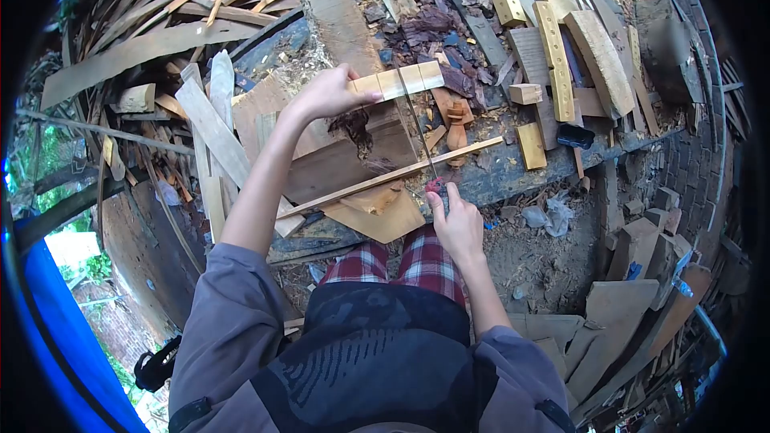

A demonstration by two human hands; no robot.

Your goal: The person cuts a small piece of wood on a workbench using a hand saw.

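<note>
On a scrap-strewn outdoor surface [513, 172], the left hand [325, 96], fingers wrapped, pins a pale wood strip [399, 81] on a block [353, 152] while the right hand [457, 224], fingers gripping, works a saw [417, 124] across it, best kept square with steady strokes.

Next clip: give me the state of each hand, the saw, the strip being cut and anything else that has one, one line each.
left hand: pressing the pale wood strip down on the block.
right hand: closed on the saw handle.
saw: thin blade set across the strip, red handle low.
pale wood strip: flat, crosswise pencil lines, blade on it.
wooden block: lying under the strip.
long thin slat: lying loose across the block.
</note>
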